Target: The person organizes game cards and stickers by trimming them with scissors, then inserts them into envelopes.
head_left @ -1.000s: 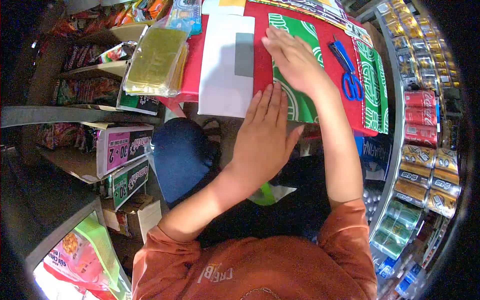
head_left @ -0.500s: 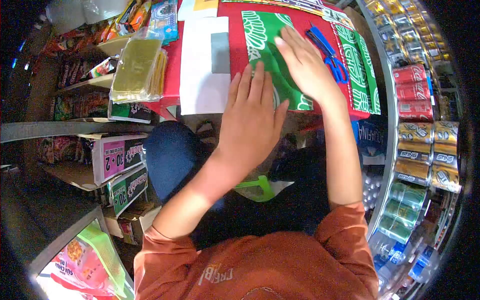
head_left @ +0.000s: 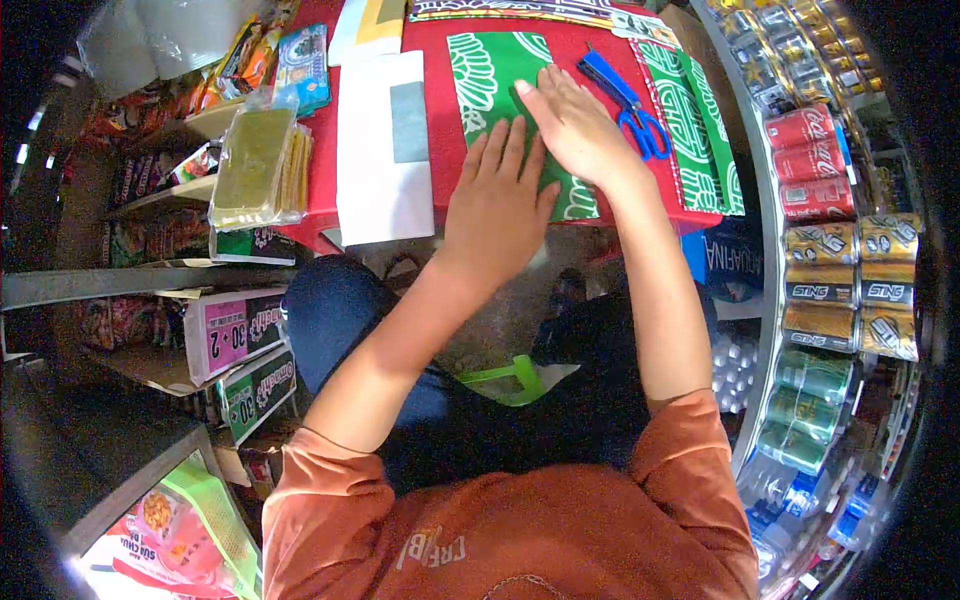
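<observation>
A second ago only the right hand (head_left: 575, 130) lay on the green sheet (head_left: 490, 75), while the left hand (head_left: 497, 205) hung below the edge of the red table (head_left: 325, 170). Since then the left hand has travelled up and forward, and its fingers now lie across the near part of the sheet, with the heel of the palm over the table's edge. The right hand has kept its place, flat on the middle of the sheet. Judging from this, the sheet is now borne on at two places rather than one, so it looks pinned flat against the table. Both hands are spread, palms down, fingers straight and together, and neither grasps anything. From this height I cannot tell whether the left fingertips press down or only rest lightly. The sheet lies directly under both hands: its far end shows bare beyond the right fingertips, and its near corner shows to the right of the left hand, below the right wrist. The left fingertips sit just beside the right palm, close enough that they may touch. A white sheet (head_left: 385, 190) lies just to the left of the green one, and blue scissors (head_left: 625, 100) lie just to the right of the right hand, apart from it.
</observation>
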Tool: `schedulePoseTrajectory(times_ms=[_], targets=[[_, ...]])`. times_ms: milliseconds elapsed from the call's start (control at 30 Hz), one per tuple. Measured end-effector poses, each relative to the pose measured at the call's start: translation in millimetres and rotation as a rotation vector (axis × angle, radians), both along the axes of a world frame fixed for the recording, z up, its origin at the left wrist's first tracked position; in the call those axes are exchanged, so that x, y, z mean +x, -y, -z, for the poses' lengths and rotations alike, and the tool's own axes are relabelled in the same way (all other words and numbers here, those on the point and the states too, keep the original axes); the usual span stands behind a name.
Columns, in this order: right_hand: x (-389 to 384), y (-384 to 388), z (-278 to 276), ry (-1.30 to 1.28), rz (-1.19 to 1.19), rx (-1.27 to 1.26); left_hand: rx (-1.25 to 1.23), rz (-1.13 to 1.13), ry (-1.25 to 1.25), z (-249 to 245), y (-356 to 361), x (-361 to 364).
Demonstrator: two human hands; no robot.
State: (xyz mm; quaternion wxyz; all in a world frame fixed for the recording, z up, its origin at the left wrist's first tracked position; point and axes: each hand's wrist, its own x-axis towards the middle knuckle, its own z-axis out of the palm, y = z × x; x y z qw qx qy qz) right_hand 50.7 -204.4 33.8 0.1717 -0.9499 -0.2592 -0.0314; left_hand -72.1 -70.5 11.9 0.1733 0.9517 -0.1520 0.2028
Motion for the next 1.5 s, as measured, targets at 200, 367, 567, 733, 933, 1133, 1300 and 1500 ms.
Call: schedulePoseTrajectory(times_ms=[200,367,567,733,933,1133,1300,1500], targets=[[48,-21,12,0.008,0.065,-0.001,-0.029,-0.028,0.013,1,2,0],[63,-27,17,0.03,0.073,-0.041,-0.032,-0.043,0.024,2,2,-1],[10,7,7,0.094,-0.131,-0.028,-0.046,-0.047,0.039,4,3,0],[-64,34,-7,0.022,-0.07,0.11,-0.032,-0.028,0.07,6,1,4],[-122,46,-13,0.063,-0.043,0.108,-0.023,0.009,0.0,-9,-1,15],[-119,50,-15,0.031,-0.058,0.17,-0.036,0.232,0.196,14,6,89],[-129,49,-12,0.096,-0.053,0.139,0.196,0.289,0.199,40,0,115],[-161,55,-17,0.101,-0.067,0.095,0.115,0.259,0.154,28,2,104]])
